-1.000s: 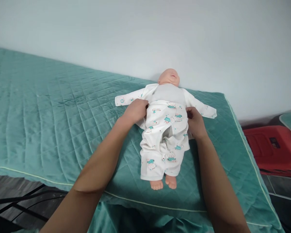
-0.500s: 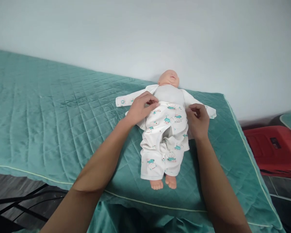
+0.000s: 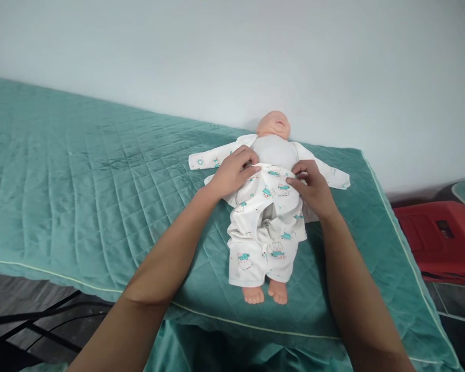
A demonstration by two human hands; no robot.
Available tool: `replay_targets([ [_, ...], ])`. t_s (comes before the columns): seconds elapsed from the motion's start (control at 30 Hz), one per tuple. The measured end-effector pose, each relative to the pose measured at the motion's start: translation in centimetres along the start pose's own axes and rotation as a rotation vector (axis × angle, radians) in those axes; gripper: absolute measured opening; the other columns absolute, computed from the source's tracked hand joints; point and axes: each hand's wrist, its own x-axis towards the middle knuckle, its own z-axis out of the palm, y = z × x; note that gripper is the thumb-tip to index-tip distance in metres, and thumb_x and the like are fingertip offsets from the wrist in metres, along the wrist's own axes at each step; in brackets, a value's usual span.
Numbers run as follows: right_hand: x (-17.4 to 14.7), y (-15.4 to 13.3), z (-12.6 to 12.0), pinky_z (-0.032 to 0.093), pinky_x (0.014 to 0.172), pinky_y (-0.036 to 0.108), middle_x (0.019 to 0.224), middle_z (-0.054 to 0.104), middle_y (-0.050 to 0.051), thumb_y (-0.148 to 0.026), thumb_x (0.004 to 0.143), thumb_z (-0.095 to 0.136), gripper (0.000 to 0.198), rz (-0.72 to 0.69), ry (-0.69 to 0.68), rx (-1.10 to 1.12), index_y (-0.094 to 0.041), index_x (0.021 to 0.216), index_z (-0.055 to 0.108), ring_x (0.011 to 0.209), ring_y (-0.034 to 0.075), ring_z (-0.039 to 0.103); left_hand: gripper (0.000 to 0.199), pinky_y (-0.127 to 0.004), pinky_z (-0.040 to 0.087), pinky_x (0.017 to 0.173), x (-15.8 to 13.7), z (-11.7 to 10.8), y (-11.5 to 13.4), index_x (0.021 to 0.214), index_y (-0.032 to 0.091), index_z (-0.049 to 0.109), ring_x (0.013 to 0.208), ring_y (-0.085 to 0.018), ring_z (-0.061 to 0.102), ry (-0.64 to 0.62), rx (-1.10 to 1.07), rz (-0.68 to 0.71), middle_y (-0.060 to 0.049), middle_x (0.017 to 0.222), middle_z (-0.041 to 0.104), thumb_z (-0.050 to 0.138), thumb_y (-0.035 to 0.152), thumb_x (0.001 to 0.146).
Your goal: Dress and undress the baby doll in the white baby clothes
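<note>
A baby doll (image 3: pixel 273 147) lies on its back on a green quilted cover, its bare feet toward me. It wears white printed pants (image 3: pixel 269 206) pulled up to the belly, with the crotch showing a gap. A white jacket (image 3: pixel 321 166) lies spread beneath it, its sleeves out to both sides. At the waistband's left side, my left hand (image 3: pixel 234 173) pinches the cloth between thumb and fingers. My right hand (image 3: pixel 313 186) is bent over the right side of the waistband, thumb and fingertips closed on the fabric.
The green quilted cover (image 3: pixel 101 206) stretches far to the left along a pale wall (image 3: pixel 178 57). A red plastic object (image 3: pixel 444 237) stands beyond the right edge. Black metal bars (image 3: pixel 34 315) show below at lower left.
My right hand has shifted from the doll's side inward onto the waistband and taken hold there. My left hand stays at its side of the waistband. The view has moved slightly.
</note>
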Motion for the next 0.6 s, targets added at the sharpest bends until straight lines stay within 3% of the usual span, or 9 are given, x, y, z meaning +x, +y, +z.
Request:
replay_targets([
  [0.2, 1.2, -0.2, -0.2, 0.044, 0.088, 0.037, 0.103, 0.054, 0.005, -0.056, 0.086, 0.069, 0.037, -0.102, -0.124, -0.065, -0.024, 0.075, 0.055, 0.104, 0.023, 0.053, 0.011, -0.029, 0.036, 0.072, 1.1, 0.3, -0.5, 0.091, 0.020, 0.049, 0.076, -0.016, 0.050, 0.042, 0.006, -0.102, 0.000, 0.084, 0.056, 0.053, 0.029, 0.095],
  [0.27, 1.9, -0.1, -0.2, 0.043, 0.085, 0.036, 0.096, 0.056, 0.003, -0.057, 0.089, 0.065, 0.041, -0.108, -0.141, -0.058, -0.023, 0.071, 0.052, 0.096, 0.021, 0.054, 0.011, -0.028, 0.033, 0.069, 1.8, 0.4, -1.2, 0.090, 0.021, 0.047, 0.073, -0.015, 0.047, 0.042, -0.040, -0.119, 0.002, 0.079, 0.053, 0.053, 0.029, 0.095],
  [0.4, 3.7, 0.7, 0.2, 0.034, 0.064, 0.030, 0.068, 0.044, -0.003, -0.059, 0.089, 0.063, 0.045, 0.068, -0.042, -0.114, -0.022, 0.070, 0.048, 0.067, 0.014, 0.040, 0.014, -0.027, 0.032, 0.068, 3.6, 0.9, -3.3, 0.088, 0.021, 0.045, 0.073, -0.014, 0.043, 0.023, -0.191, -0.173, 0.002, 0.078, 0.047, 0.054, 0.029, 0.095],
  [0.6, 5.6, 2.7, 1.3, 0.028, 0.056, 0.027, 0.062, 0.042, -0.005, -0.060, 0.083, 0.070, 0.043, 0.243, 0.047, 0.115, -0.023, 0.071, 0.051, 0.058, 0.012, 0.035, 0.016, -0.025, 0.031, 0.066, 4.6, 1.6, -4.7, 0.086, 0.020, 0.048, 0.071, -0.013, 0.040, 0.010, -0.485, -0.320, 0.002, 0.077, 0.044, 0.059, 0.030, 0.093],
])
